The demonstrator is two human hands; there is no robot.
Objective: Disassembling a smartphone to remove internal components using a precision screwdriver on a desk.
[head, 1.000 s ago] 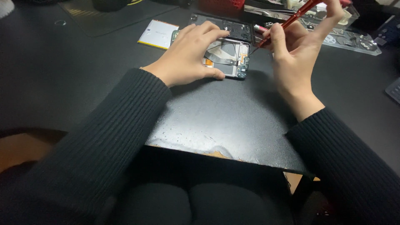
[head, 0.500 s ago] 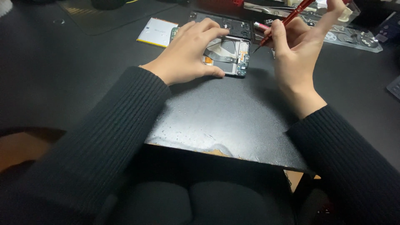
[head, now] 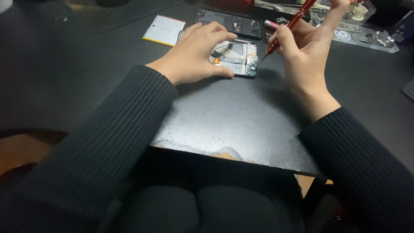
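An opened phone (head: 239, 58) with its back cover off lies on a black work mat (head: 241, 121), its boards and flex cables exposed. My left hand (head: 196, 54) rests over the phone's left side and grips it, thumb at the near edge. My right hand (head: 304, 47) holds a red screwdriver (head: 292, 23) like a pen. The driver's tip touches the phone's right end near a small circuit board. My index finger rests on top of the handle.
A flat white battery (head: 164, 30) lies left of the phone. A dark phone back cover (head: 233, 22) lies behind it. A clear tray with small parts (head: 362, 32) stands at the back right. The mat's chipped near edge (head: 233, 156) overhangs my lap.
Both hands and the phone keep their pose; the screwdriver tip stays at the phone's right end. Only the camera view has shifted slightly.
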